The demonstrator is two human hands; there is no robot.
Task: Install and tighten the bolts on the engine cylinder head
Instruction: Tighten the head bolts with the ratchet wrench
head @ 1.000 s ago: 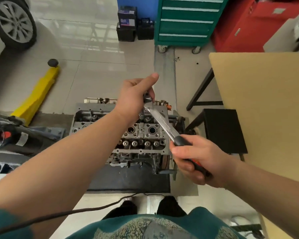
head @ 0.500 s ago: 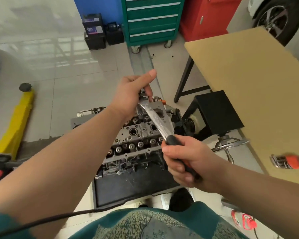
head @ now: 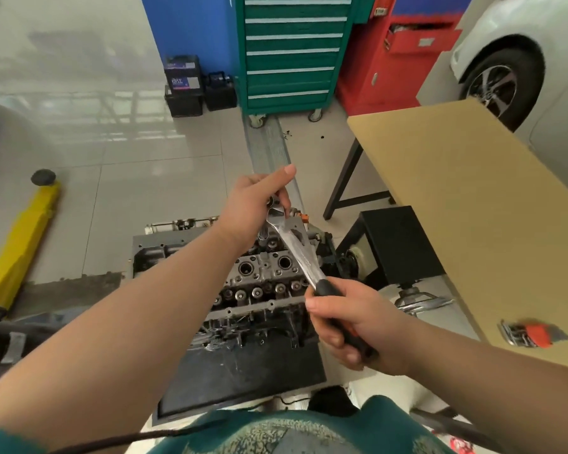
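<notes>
One ratchet wrench [head: 297, 249] is held by two hands above one engine cylinder head [head: 263, 280], which sits low at the centre of the view on a dark mat [head: 243, 375] on the floor. The left hand [head: 253, 208] grasps the wrench's head end, fingers curled about it and the thumb stretched toward 1 o'clock; the socket beneath it reaches down to the far end of the cylinder head. The right hand [head: 354, 326] is clenched round the black grip at the 5 o'clock end of the shaft. No bolt can be made out under the socket.

On the cylinder head two large round bores show side by side, with a row of smaller round fittings along the near edge; their count is unclear.

At 12 o'clock stands one green drawer cabinet [head: 292, 50] on castors, seven drawer fronts visible, all closed. Beside it at 1 o'clock is one red cabinet [head: 394, 60], its contents blurred. At 11 o'clock three black batteries [head: 194, 83] stand on the floor, one stacked on another. One yellow floor jack [head: 20, 237] lies at 9 o'clock. One tan desk [head: 466, 204] fills 3 o'clock, bearing a single blurred orange-and-metal tool [head: 532, 334] near its near edge. One car wheel [head: 502, 86] shows at 2 o'clock.
</notes>
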